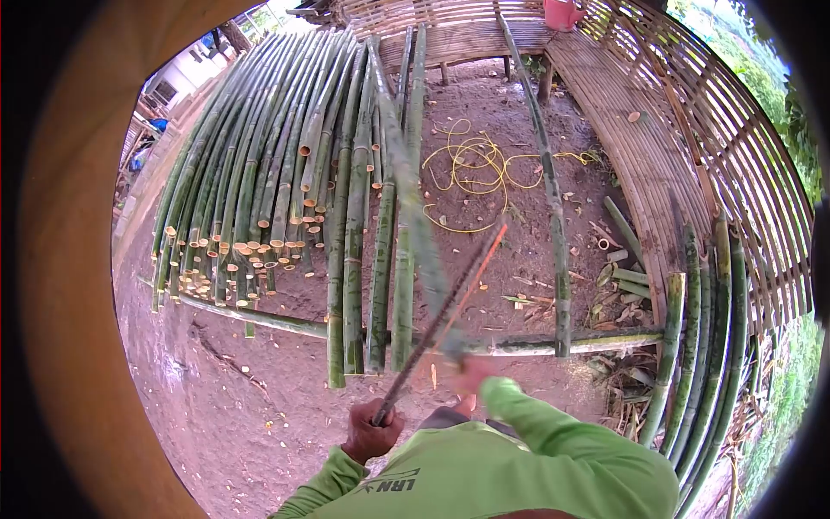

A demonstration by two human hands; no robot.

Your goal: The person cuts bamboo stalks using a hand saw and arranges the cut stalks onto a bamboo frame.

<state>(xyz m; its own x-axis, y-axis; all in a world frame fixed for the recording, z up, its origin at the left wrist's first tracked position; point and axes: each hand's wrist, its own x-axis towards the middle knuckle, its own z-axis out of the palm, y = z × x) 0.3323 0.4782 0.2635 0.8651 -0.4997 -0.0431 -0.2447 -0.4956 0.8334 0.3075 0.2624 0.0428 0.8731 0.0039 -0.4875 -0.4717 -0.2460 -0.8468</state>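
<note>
My left hand (374,430) is closed round the lower end of a long dark bar (432,329), which slants up to the right. A thin orange strip (487,262) runs along its far part; I cannot make out what kind of tool it is. My right hand (471,375), smeared by motion, is at the near end of a blurred green bamboo pole (406,186) and appears to grip it. This pole slants across other bamboo poles (354,233) lying lengthwise in front of me. The dark bar crosses in front of the pole's near end.
A large stack of cut bamboo (259,164) lies left. A crosswise pole (596,342) supports a single pole (553,225). Yellow rope (484,164) coils on the dirt. A slatted bamboo platform (622,130) carries a red container (563,15). Bamboo pieces (670,355) lean at right.
</note>
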